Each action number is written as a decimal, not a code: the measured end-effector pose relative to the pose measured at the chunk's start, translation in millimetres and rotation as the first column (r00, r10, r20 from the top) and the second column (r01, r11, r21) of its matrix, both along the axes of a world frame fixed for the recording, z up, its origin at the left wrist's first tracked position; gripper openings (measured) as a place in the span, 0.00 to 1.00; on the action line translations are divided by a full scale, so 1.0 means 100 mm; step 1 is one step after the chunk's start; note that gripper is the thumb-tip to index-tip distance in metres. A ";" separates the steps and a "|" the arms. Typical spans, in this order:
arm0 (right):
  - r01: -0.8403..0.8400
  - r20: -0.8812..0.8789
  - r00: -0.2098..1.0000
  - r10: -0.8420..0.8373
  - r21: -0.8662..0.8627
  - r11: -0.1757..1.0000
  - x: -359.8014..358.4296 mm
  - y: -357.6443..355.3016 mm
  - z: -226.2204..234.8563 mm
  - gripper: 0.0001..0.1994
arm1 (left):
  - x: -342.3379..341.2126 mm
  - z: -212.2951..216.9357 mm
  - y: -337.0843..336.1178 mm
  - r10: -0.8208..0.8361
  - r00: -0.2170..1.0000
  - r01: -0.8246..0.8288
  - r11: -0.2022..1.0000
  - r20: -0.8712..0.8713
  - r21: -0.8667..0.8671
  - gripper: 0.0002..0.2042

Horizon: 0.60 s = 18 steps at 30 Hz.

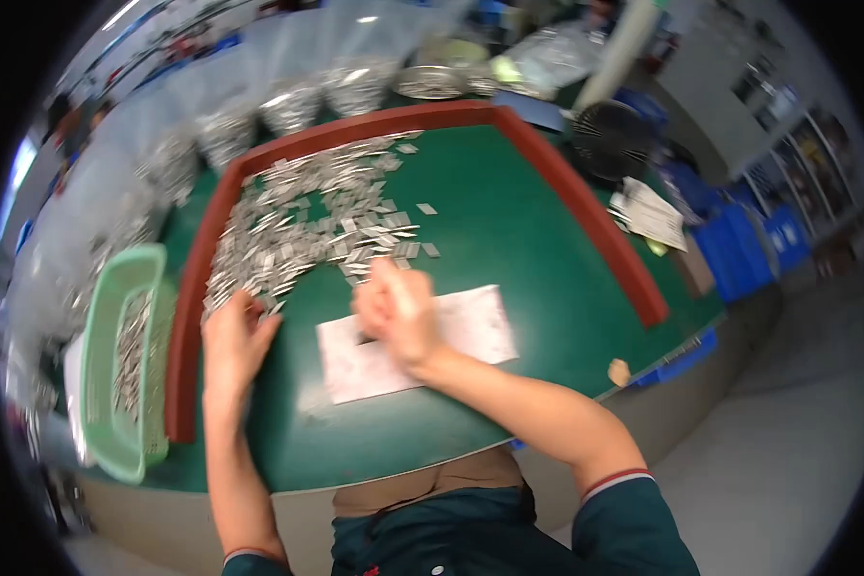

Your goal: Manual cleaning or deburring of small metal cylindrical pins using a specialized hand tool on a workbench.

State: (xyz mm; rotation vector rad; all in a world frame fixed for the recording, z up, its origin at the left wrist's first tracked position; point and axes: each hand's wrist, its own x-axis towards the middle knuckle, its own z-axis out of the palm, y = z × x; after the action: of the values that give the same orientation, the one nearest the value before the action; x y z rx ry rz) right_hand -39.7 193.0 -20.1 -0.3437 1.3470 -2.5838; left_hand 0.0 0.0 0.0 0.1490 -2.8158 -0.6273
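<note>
A heap of small flat grey metal pieces point(269, 235) is spread over the left and far part of the green tabletop. At its near left edge is my left hand point(232, 344), thumb apart from the curled fingers, fingertips by a few pieces. My right hand point(398, 312), slightly blurred, is closed above a pale printed sheet point(475, 326) lying in front of me. A small dark patch shows beneath the right hand; whether it is a held piece or a shadow I cannot make out.
Red raised strips point(586, 206) frame the work area on three sides. Left of them stands a light green basket point(96, 384) of similar pieces. Clear bags of metal parts point(293, 106) line the back, and a dark round container point(610, 139) and blue bins point(734, 254) are at right.
</note>
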 end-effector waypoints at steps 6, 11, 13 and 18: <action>0.061 0.020 0.998 -0.060 -0.111 0.992 -0.08 0.24 -0.04 0.22 | -0.17 -0.20 0.25 -0.195 0.979 0.184 0.972 -0.062 -0.147 0.07; 0.113 -0.004 0.993 -0.114 -0.114 0.987 -0.11 0.25 -0.06 0.23 | -0.19 -0.22 0.40 -0.333 0.937 0.302 0.925 -0.105 -0.232 0.07; 0.173 -0.047 0.983 -0.179 -0.112 0.979 -0.12 0.21 -0.06 0.23 | -0.18 -0.24 0.41 -0.348 0.930 0.318 0.923 -0.119 -0.215 0.07; 0.216 -0.141 0.967 -0.214 0.003 0.976 -0.07 0.24 -0.03 0.17 | -0.20 -0.23 0.37 -0.251 0.968 0.247 0.957 -0.011 -0.151 0.07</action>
State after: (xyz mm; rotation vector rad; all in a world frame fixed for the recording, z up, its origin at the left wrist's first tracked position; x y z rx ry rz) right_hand -46.5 216.9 -23.0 -0.4034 1.5329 -2.7658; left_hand -19.6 37.4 -22.6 -0.2450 -2.8617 -0.4619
